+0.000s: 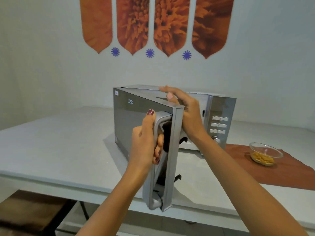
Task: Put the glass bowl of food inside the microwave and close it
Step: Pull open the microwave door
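A silver microwave (219,108) stands on the white counter, its mirrored door (129,120) swung out toward me, roughly half open. My left hand (146,142) is wrapped around the door's vertical handle (159,126). My right hand (185,109) rests on top of the door's upper edge, fingers over it, wrist in front of the opening. The glass bowl of food (265,153), holding yellowish pieces, sits on a brown cloth (279,171) to the right of the microwave, apart from both hands. The microwave's inside is hidden by the door and my arm.
The white counter (59,142) runs left and forward to an edge near me. A dark wooden stool or bench (30,212) sits below at lower left. The control panel with buttons and a knob (219,128) faces me. A wall with orange flower panels is behind.
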{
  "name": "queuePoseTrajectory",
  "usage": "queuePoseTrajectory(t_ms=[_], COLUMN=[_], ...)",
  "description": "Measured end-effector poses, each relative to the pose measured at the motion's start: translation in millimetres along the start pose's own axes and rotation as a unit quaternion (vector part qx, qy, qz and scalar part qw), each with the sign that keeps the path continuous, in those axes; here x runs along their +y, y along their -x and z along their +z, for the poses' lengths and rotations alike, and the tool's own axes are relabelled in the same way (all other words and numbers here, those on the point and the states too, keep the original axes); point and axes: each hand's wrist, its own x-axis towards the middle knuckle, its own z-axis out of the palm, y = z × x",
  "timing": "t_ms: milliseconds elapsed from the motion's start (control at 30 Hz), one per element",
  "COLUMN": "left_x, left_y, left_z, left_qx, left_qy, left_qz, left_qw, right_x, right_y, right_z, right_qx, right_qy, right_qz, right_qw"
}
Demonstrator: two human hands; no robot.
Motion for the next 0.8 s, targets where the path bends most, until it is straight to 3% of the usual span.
queuePoseTrajectory(t_ms=[200, 433, 533, 667, 733, 800], left_x=[7.9, 10.5, 13.4, 25.3, 29.3, 28.0], left_y=[17.2, 23.4, 27.2, 34.0, 37.8, 38.2], left_z=[-51.3, -98.6, -111.8, -123.6, -128.5, -134.1], left_qx=[0.086, 0.198, 0.263, 0.335, 0.334, 0.312], left_qy=[-0.053, -0.116, -0.172, -0.320, -0.397, -0.446], left_qz=[0.078, 0.150, 0.217, 0.301, 0.327, 0.341], left_qw=[0.992, 0.962, 0.924, 0.833, 0.789, 0.766], right_x=[-16.8, -27.7, -29.8, -33.2, -35.1, -36.5], right_y=[8.1, 14.8, 17.9, 24.1, 26.1, 25.5], right_z=[49.9, 93.5, 110.7, 134.1, 146.9, 158.6], right_qx=[-0.053, -0.050, -0.045, -0.049, -0.054, -0.056], right_qy=[-0.112, -0.141, -0.132, -0.135, -0.137, -0.124], right_qz=[-0.020, -0.077, -0.095, -0.090, -0.094, -0.099], right_qw=[0.992, 0.986, 0.986, 0.986, 0.985, 0.986])
